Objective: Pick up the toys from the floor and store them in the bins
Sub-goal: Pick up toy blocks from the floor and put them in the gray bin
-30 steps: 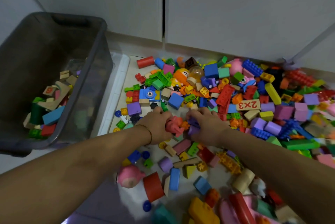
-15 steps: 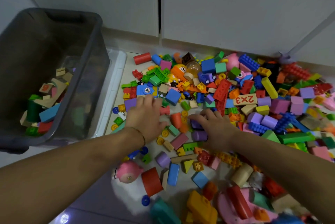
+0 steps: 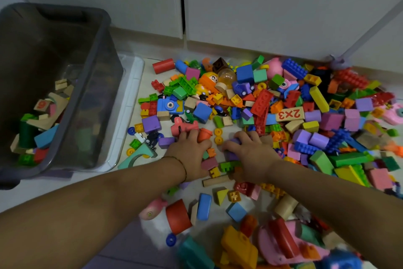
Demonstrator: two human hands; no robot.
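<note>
Two bare forearms (image 3: 104, 201), with a thin dark bracelet (image 3: 183, 165) round the left wrist

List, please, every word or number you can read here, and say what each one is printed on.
"2x3": red, on a wooden block, upside down in this view.
"6" or "9", cannot tell which: a red digit on a wooden cube in the bin.
Nothing else is readable.
</note>
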